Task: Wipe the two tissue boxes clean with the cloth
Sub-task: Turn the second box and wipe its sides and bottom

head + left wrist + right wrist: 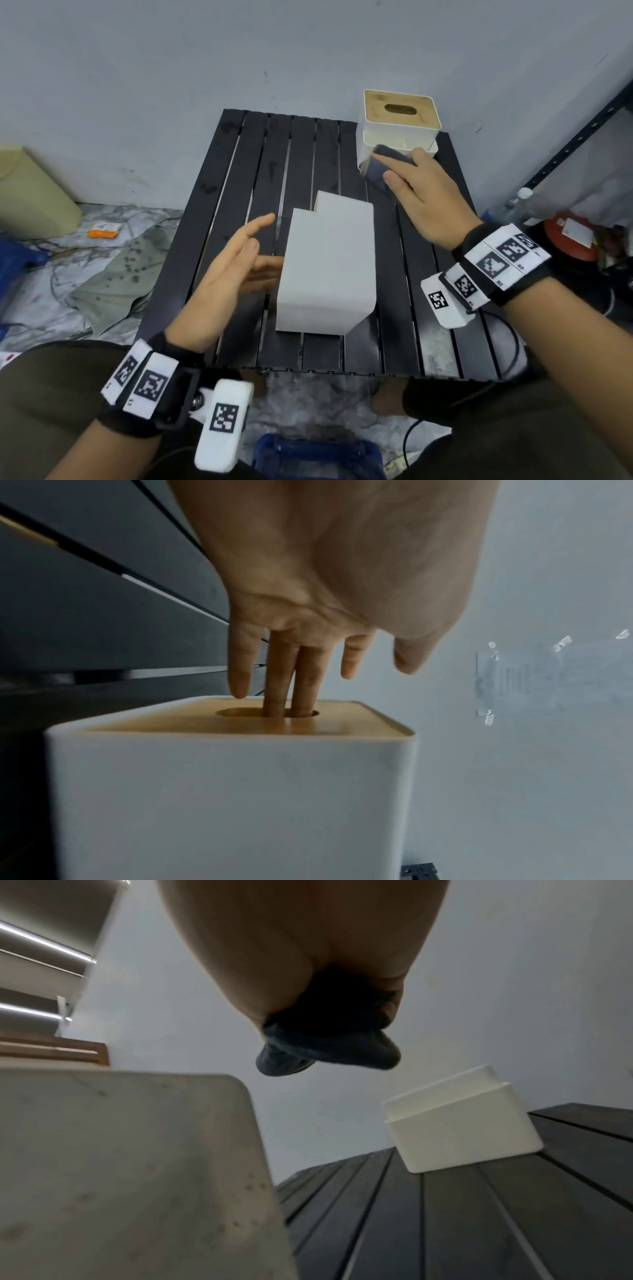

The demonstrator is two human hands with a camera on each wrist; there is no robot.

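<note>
Two white tissue boxes with wooden lids stand on a black slatted table (239, 164). The near box (325, 270) lies on its side in the middle, lid facing left. My left hand (263, 246) is open at that lid (240, 723); in the left wrist view two straight fingers (277, 674) reach into its slot. The far box (399, 126) stands upright at the back right corner. My right hand (394, 168) grips a dark folded cloth (383, 164) against its lower front. The cloth (329, 1047) hangs from that hand above the table.
A wall runs right behind the table. A dark metal rack (565, 144), a bottle (520, 205) and a red object (572, 236) crowd the right side. On the floor at left are a beige bin (30, 195) and a crumpled sheet (113, 277).
</note>
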